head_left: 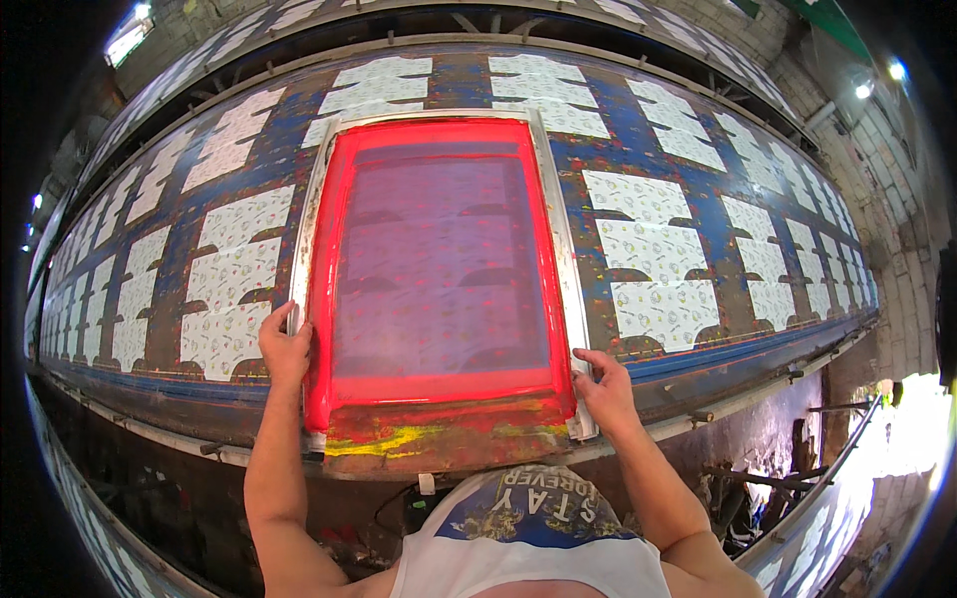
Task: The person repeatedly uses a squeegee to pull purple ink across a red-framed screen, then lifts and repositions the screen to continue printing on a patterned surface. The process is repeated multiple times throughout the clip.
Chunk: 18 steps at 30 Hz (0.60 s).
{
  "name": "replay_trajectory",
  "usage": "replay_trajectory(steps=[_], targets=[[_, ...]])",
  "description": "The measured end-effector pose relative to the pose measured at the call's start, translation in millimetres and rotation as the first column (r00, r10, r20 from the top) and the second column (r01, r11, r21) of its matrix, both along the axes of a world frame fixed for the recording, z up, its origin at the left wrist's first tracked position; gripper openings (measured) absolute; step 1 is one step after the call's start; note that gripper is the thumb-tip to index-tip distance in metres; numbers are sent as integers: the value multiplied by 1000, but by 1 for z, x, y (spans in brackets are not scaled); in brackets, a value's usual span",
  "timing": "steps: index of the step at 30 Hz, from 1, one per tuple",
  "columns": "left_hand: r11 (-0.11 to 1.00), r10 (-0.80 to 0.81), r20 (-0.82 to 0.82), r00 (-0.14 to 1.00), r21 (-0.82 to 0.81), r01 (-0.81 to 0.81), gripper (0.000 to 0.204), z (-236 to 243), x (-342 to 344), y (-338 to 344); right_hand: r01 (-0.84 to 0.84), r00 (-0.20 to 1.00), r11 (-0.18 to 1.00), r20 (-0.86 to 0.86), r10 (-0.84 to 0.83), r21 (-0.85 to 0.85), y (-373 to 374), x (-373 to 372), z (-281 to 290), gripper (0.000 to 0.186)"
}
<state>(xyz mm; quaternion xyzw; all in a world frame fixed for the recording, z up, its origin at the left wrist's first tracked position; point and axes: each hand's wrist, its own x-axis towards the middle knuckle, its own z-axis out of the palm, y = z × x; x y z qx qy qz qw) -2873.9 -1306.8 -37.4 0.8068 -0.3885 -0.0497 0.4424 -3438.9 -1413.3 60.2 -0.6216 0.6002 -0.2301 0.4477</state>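
The left hand is closed around the left metal rail of a screen frame, with its thumb on the rail and its other fingers partly hidden. The right hand is half-curled at the opposite rail, near the frame's lower right corner, its forefinger and thumb narrow against the metal — whether they pinch it firmly, I cannot tell. Between the hands, the frame lies over the printing table, its lower end toward the person. A wet-looking bright red border runs around a translucent purple mesh, through which dark notched shapes show faintly. Below the red, the frame's near end is brown and smeared with yellow. Farther out, white fabric pieces with small printed figures lie in rows to both sides of the frame and beyond it, on a blue and brown surface flecked with red and yellow. Nearest the camera is the person's white sleeveless top — and at the far right stands a pale block wall, with bright lamps above.
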Motion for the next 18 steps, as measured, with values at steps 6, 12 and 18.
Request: replay_trajectory(steps=[6, 12, 18], targets=[[997, -64, -368, 928, -59, 45, 35, 4, 10, 2, 23, 1000, 979, -4, -24, -201, 5, 0, 31, 36], [964, -169, -309, 936, -249, 92, 25, 46, -25, -16, 32, 999, 950, 11, -30, -310, -20, -27, 56, 33], [959, -147, -270, 952, -276, 70, 27, 70, -115, -64, 99, 995, 957, 14, -99, -273, -64, -104, 56, 32]])
